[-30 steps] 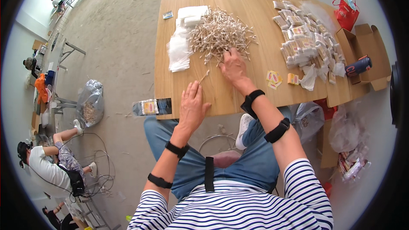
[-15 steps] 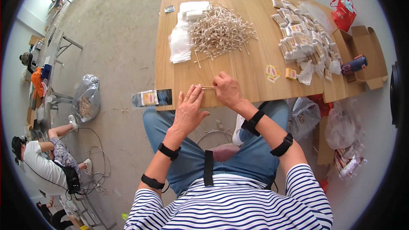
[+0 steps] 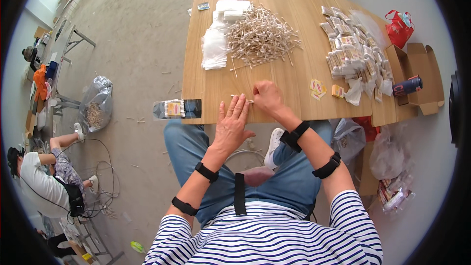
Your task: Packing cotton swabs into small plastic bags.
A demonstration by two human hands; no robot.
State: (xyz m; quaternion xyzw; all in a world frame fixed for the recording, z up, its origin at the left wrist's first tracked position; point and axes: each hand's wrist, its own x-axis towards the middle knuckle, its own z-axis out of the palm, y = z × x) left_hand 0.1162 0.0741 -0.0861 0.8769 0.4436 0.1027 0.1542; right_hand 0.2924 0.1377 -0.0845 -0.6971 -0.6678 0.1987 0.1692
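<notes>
My left hand (image 3: 231,121) lies open at the near edge of the wooden table (image 3: 294,76), fingers stretched out. Under its fingertips is a cotton swab (image 3: 249,101), partly covered, with one end showing toward my right hand. Close beside that end, my right hand (image 3: 268,99) is closed, knuckles up; what its fingers hold, if anything, is hidden. A big heap of loose cotton swabs (image 3: 262,37) lies beyond both hands. To the left, a pack of swabs with a yellow label (image 3: 174,108) rests on a clear strip (image 3: 192,108) at the table edge.
White plastic bags (image 3: 214,51) are stacked left of the heap. At the right lie many filled swab packs (image 3: 351,51), yellow cards (image 3: 318,88), an open cardboard box (image 3: 427,76) and a dark blue can (image 3: 408,86). A co-worker (image 3: 49,181) sits at the far left.
My left hand has slid slightly right, closer to my right hand, and less swab shows between them. My right hand remains closed. The whole view has shifted a little.
</notes>
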